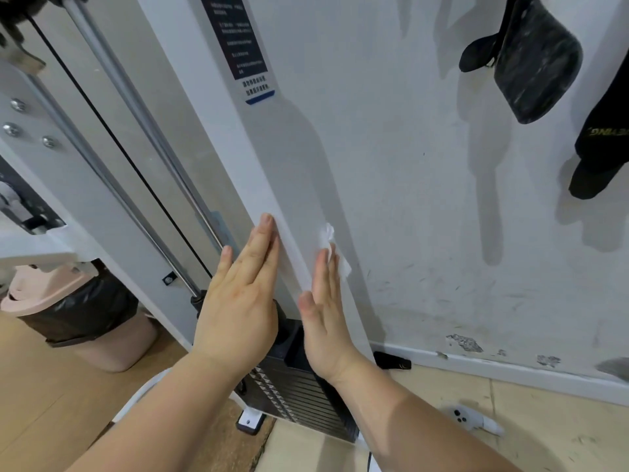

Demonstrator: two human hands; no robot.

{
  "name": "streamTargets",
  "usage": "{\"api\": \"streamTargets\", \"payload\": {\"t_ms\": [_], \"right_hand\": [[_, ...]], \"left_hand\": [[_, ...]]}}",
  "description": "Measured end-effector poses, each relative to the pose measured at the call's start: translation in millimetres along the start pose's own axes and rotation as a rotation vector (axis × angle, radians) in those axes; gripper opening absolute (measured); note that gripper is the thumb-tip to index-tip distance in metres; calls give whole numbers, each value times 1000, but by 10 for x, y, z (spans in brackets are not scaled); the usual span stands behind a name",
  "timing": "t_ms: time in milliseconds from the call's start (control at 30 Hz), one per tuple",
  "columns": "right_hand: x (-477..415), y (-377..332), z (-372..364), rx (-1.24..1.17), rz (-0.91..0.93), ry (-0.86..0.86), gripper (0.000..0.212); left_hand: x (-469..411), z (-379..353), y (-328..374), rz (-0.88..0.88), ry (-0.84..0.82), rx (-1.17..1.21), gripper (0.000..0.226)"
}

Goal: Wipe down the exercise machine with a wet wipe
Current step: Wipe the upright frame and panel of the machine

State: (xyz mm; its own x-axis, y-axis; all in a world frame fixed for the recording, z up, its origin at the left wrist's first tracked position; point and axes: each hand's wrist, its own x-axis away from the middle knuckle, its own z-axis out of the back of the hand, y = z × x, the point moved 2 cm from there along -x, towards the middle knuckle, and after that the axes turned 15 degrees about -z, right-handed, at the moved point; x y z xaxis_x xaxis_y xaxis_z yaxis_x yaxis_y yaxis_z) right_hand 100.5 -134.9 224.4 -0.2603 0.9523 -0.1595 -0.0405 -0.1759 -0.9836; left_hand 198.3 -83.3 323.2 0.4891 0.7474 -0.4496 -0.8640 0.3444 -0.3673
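White painted metal forms the upright post (272,172) of the exercise machine, and both hands lie against it. The right hand (326,311) is flat, fingers straight and together, pressing a wet wipe (332,248) onto the post's outer face; the crumpled wipe shows above and beside the fingertips. The left hand (241,298) is likewise open and flat, holding nothing, its fingertips touching the post's front edge. Below the wrists sits the black weight stack (299,396), with steel guide rods (143,137) rising to the left. A pink bin (102,342) lined with a black bag stands on the wooden floor at left.
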Motion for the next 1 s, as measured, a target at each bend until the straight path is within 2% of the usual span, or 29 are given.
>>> {"api": "streamTargets", "payload": {"t_ms": [100,167,233,300,400,467,533,600,633,733,833,933,1000], "right_hand": [[93,404,56,-99,-293,-49,76],[98,369,99,-175,-396,-72,73],[40,150,103,-180,-300,-37,93],[-9,-89,44,-157,-114,-25,109],[8,-160,-42,-103,31,-4,106],[41,84,-64,-99,6,29,100],[92,407,-48,-182,-160,42,94],[145,613,-27,-303,-356,18,84],[167,642,-16,-339,-397,14,80],[188,516,11,-413,-307,-2,94],[189,422,32,-495,-211,-36,96],[197,689,11,-486,-186,-35,96],[216,1027,-40,-455,-233,-16,97]], "left_hand": [[51,-51,25,19,-72,2,101],[45,-59,51,35,-83,-9,101],[41,-70,76,54,-77,-12,99],[40,-88,109,61,-76,5,94],[25,-80,136,54,-84,26,87],[22,-55,120,54,-96,16,93],[41,-25,128,54,-101,-17,95],[105,-44,227,19,-95,-63,83],[160,-90,307,-23,-91,-89,78],[362,-365,543,-173,-128,-137,74],[508,-647,648,-240,-194,-151,77],[578,-850,677,-269,-234,-168,77],[617,-1003,710,-296,-242,-172,75]]}}
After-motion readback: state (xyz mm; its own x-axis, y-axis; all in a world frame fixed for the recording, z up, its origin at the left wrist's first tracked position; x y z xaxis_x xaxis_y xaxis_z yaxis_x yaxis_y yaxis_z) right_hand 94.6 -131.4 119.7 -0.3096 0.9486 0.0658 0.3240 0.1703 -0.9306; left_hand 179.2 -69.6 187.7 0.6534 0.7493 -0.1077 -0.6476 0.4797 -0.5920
